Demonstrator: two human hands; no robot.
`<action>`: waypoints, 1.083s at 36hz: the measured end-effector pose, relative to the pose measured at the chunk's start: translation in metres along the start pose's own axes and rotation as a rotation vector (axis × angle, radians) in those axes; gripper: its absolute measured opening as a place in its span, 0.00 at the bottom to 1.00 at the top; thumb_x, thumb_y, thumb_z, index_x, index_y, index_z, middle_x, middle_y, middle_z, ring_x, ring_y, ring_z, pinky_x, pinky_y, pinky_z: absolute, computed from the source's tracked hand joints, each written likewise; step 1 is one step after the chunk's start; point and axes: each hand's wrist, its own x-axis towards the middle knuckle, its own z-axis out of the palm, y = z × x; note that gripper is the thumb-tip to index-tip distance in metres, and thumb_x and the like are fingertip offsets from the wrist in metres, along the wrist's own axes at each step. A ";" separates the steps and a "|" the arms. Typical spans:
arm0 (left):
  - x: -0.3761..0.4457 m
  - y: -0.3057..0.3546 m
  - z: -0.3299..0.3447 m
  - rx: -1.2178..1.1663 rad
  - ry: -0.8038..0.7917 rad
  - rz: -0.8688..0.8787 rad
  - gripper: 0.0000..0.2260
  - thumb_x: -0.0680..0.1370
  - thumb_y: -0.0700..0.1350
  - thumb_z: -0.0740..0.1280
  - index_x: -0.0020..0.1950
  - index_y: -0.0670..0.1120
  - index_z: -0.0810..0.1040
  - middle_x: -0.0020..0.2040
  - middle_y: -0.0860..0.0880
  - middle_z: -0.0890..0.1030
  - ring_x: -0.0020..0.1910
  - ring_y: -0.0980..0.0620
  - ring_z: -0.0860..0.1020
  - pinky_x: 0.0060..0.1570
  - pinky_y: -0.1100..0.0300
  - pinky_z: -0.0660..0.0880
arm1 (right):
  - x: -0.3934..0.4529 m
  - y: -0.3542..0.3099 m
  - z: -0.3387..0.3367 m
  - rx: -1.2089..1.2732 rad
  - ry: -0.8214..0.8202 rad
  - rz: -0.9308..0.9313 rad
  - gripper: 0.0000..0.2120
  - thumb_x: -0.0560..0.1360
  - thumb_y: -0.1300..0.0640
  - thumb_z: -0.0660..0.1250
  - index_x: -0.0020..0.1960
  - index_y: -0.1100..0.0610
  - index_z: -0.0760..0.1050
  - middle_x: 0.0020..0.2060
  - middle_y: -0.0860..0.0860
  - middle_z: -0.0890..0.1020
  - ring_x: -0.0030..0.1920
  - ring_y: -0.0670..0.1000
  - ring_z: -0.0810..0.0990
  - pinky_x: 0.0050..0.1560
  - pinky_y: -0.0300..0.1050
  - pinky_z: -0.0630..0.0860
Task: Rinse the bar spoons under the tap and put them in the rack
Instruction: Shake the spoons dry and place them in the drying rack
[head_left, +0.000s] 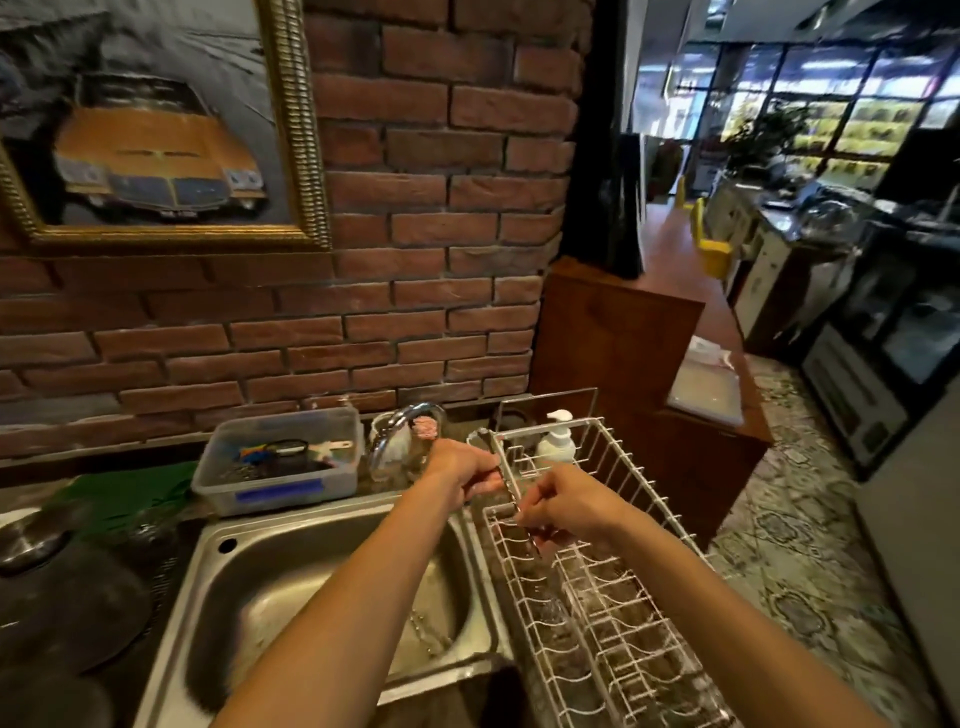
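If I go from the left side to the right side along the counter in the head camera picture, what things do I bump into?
Green cloth → clear plastic box → tap → left hand → right hand → wire rack.

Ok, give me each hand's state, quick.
Left hand: fingers curled round a bar spoon at the rack.
Right hand: pinching the same spoon lower down.
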 end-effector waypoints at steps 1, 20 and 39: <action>0.003 -0.003 0.012 0.002 0.001 -0.003 0.05 0.75 0.26 0.67 0.40 0.31 0.77 0.34 0.38 0.76 0.20 0.50 0.75 0.14 0.65 0.70 | 0.000 0.007 -0.009 -0.002 -0.003 -0.001 0.01 0.73 0.64 0.72 0.44 0.62 0.81 0.35 0.55 0.84 0.31 0.51 0.84 0.30 0.42 0.79; 0.035 -0.041 0.132 0.255 0.220 -0.053 0.12 0.72 0.35 0.75 0.53 0.34 0.80 0.47 0.39 0.83 0.37 0.44 0.85 0.34 0.53 0.84 | 0.006 0.096 -0.083 -0.080 0.026 0.044 0.06 0.74 0.64 0.71 0.49 0.65 0.77 0.38 0.58 0.83 0.32 0.53 0.84 0.35 0.48 0.84; 0.070 -0.069 0.171 0.676 0.317 -0.053 0.09 0.75 0.34 0.72 0.45 0.42 0.72 0.45 0.41 0.78 0.37 0.47 0.84 0.37 0.53 0.84 | 0.038 0.125 -0.079 -0.284 -0.062 0.154 0.09 0.76 0.67 0.69 0.53 0.60 0.73 0.49 0.59 0.82 0.43 0.55 0.87 0.44 0.50 0.85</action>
